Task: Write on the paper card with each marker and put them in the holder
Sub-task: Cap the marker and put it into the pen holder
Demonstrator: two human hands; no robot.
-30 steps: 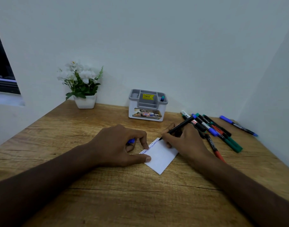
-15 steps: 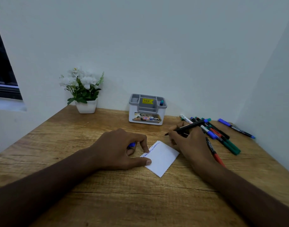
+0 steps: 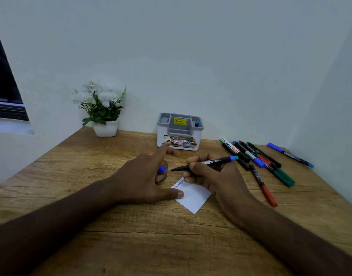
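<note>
the wooden table [image 3: 131, 246] is seen running wide and bare toward the near edge, with open board also left of the left hand [image 3: 143, 180]; the back and right edges are closed off by white walls. the paper card [image 3: 193, 196] lies flat mid-table, blue writing along its far edge, its left corner pinned by the left thumb. a blue cap [image 3: 161, 169] is held in the curled lower fingers of that hand while the forefinger is stretched forward. the right hand [image 3: 215, 180] is clamped on an uncapped marker [image 3: 207, 163], held nearly level above the card's far corner, tip pointing at the cap and just short of it. the grey-and-white holder [image 3: 179, 134] stands beyond the hands, against the back wall, one marker end showing in its right slot. a heap of markers [image 3: 257, 160] crowds the right side, one red-ended pen lying just beside the right wrist. a potted white flower plant [image 3: 103, 112] sits at the back left, well apart.
</note>
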